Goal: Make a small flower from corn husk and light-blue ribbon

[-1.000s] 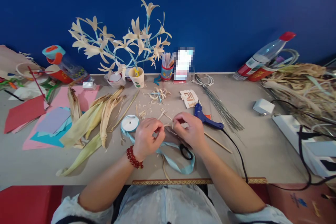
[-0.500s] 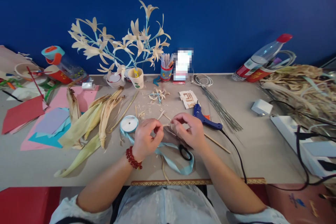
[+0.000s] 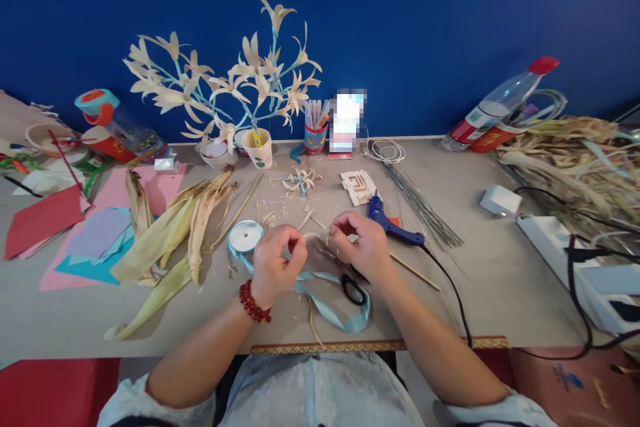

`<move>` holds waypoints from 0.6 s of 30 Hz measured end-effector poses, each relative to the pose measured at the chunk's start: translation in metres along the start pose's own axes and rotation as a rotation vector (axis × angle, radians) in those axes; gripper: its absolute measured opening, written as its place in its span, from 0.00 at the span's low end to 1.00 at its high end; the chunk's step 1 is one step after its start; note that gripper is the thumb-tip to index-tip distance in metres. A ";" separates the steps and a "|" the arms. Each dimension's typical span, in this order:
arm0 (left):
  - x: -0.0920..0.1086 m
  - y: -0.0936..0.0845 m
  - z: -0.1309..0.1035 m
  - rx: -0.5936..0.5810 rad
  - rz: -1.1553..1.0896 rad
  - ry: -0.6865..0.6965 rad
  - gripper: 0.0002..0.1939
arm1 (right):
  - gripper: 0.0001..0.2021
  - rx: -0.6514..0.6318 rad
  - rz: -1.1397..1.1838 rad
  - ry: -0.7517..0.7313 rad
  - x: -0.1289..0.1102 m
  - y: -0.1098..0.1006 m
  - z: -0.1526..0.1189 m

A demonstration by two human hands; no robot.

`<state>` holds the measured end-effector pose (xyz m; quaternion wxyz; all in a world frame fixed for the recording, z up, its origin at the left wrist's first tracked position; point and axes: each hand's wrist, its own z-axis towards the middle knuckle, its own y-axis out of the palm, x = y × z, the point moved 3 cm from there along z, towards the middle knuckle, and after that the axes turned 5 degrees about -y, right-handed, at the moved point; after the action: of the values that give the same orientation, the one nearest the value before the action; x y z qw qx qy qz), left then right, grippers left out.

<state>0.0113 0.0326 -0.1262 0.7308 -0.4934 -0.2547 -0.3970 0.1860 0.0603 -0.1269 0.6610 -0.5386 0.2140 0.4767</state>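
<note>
My left hand [image 3: 278, 261], with a red bead bracelet at the wrist, pinches a small pale strip of corn husk [image 3: 314, 235] between thumb and forefinger. Facing it across a narrow gap, my right hand [image 3: 363, 244] has its thumb and fingers closed in a pinch; what they hold, if anything, is too small to name. Beneath the hands lie light blue ribbon [image 3: 334, 315] and scissors with a black handle [image 3: 354, 291], their blades mostly hidden. The ribbon spool [image 3: 246, 237] is left of my left hand. A blue glue gun [image 3: 395, 229] rests beyond my right hand.
Husk flowers [image 3: 255, 67] stand in a paper cup [image 3: 260, 152] at the back. Dried corn husks [image 3: 200, 227] and coloured paper [image 3: 95, 233] lie left. Thin wires [image 3: 425, 207], a power strip [image 3: 555, 260] and a tilted bottle [image 3: 493, 110] are right. The glue gun's cord [image 3: 453, 300] crosses the front edge.
My hands have drawn slightly apart, the left one moving a little to the left with the husk strip. The view has shifted slightly.
</note>
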 end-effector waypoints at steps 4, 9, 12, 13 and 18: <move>0.000 0.001 0.000 -0.024 0.006 -0.005 0.06 | 0.05 -0.117 0.119 0.000 -0.009 0.010 -0.004; 0.004 0.004 -0.002 -0.042 0.016 0.018 0.06 | 0.02 -0.140 0.124 -0.013 -0.016 0.019 -0.007; 0.003 0.004 -0.001 -0.038 0.015 0.005 0.06 | 0.02 -0.084 0.044 -0.014 -0.009 0.013 -0.004; 0.002 0.003 -0.001 -0.024 0.016 -0.003 0.06 | 0.02 -0.049 0.009 -0.002 -0.006 0.009 -0.003; 0.000 0.001 0.000 0.013 0.025 -0.015 0.06 | 0.02 -0.032 0.057 0.007 -0.005 0.003 -0.002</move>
<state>0.0118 0.0323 -0.1266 0.7369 -0.4950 -0.2564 -0.3823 0.1816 0.0560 -0.1247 0.6378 -0.5445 0.2235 0.4968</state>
